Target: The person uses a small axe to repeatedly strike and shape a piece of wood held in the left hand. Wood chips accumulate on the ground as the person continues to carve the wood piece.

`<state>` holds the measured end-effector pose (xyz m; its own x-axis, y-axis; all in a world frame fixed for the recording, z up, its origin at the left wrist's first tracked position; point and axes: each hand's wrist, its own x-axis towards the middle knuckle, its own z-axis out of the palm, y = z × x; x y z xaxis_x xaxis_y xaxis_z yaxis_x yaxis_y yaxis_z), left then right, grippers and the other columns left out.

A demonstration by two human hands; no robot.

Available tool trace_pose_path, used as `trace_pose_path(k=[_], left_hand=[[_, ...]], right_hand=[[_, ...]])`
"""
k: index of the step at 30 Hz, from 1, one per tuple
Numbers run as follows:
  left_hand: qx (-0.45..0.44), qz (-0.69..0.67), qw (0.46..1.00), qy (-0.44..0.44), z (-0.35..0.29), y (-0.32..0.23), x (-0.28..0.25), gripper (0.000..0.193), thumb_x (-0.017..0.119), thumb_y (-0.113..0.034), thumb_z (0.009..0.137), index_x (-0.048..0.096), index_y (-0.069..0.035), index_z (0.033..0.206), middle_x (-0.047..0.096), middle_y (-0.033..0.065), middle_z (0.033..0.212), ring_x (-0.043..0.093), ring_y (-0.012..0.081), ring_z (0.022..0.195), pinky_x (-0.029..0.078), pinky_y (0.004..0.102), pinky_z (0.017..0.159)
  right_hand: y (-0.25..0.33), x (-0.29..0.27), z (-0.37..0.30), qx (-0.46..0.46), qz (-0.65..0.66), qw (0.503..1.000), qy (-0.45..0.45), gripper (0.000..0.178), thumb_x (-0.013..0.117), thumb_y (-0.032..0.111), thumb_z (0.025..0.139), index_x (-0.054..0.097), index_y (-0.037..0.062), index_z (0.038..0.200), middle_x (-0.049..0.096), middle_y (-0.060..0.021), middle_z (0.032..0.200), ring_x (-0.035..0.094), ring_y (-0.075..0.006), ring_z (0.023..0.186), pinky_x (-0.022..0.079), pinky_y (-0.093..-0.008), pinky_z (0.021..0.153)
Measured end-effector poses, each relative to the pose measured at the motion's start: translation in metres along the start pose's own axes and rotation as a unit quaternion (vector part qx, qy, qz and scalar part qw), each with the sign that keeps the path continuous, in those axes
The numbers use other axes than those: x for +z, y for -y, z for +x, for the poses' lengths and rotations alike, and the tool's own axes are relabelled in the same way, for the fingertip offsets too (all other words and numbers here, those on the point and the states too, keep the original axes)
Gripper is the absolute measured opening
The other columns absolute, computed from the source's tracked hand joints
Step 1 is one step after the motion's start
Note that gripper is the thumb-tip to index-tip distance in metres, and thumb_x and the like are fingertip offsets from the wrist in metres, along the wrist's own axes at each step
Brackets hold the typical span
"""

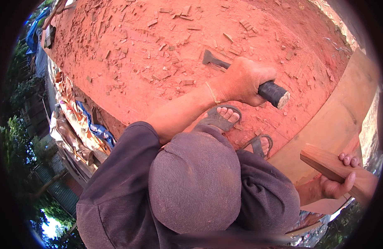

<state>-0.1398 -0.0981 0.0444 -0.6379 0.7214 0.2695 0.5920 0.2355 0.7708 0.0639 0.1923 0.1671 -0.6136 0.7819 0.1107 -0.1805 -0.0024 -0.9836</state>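
Observation:
My left hand (246, 81) is closed around the black-wrapped handle of a cutting tool (273, 93). The handle's butt shows bare wood, and beyond my knuckles a dark blade flares out at the far end, above the red ground. At the lower right, my right hand (338, 182) grips a reddish-brown piece of wood (324, 162), its fingers over one edge and its thumb along the other. The two hands are well apart, and the blade does not touch the wood.
Reddish dust with scattered wood chips (187, 82) covers the ground ahead. My sandalled feet (224, 118) stand just below the tool. A pale wooden board (336, 110) runs along the right. Crumpled sheeting and a blue cloth (96, 128) lie at the left, with greenery beyond.

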Motion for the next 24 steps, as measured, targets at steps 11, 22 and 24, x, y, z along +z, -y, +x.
trace_pose_path(k=[11,22,24], left_hand=[[-0.024,0.04,0.999,-0.003,0.013,0.013,0.019,0.024,0.081,-0.022,0.069,0.06,-0.013,0.08,0.063,0.0088,0.068,0.067,0.0323,0.064,0.05,0.0419,0.055],[-0.024,0.03,0.996,-0.076,0.023,0.017,0.011,0.022,0.078,-0.023,0.066,0.061,-0.012,0.076,0.065,0.0095,0.067,0.068,0.0344,0.065,0.053,0.0443,0.058],[-0.038,0.047,0.996,-0.062,0.027,0.02,0.013,0.021,0.077,-0.023,0.066,0.062,-0.012,0.077,0.065,0.0098,0.067,0.068,0.0347,0.066,0.054,0.0445,0.058]], right_hand=[[-0.085,0.042,-0.081,0.176,-0.329,0.909,0.188,0.033,0.076,0.002,0.08,0.062,0.0007,0.11,0.064,-0.0055,0.09,0.063,-0.016,0.082,0.052,-0.0315,0.073],[-0.076,0.099,-0.066,0.209,-0.355,0.884,0.219,0.03,0.072,0.01,0.082,0.062,0.0017,0.109,0.062,-0.0014,0.089,0.059,-0.0122,0.079,0.051,-0.0309,0.075],[-0.092,0.087,-0.08,0.19,-0.291,0.914,0.21,0.023,0.076,0.007,0.081,0.065,0.0032,0.1,0.065,-0.001,0.082,0.062,-0.0116,0.075,0.051,-0.0302,0.069]])
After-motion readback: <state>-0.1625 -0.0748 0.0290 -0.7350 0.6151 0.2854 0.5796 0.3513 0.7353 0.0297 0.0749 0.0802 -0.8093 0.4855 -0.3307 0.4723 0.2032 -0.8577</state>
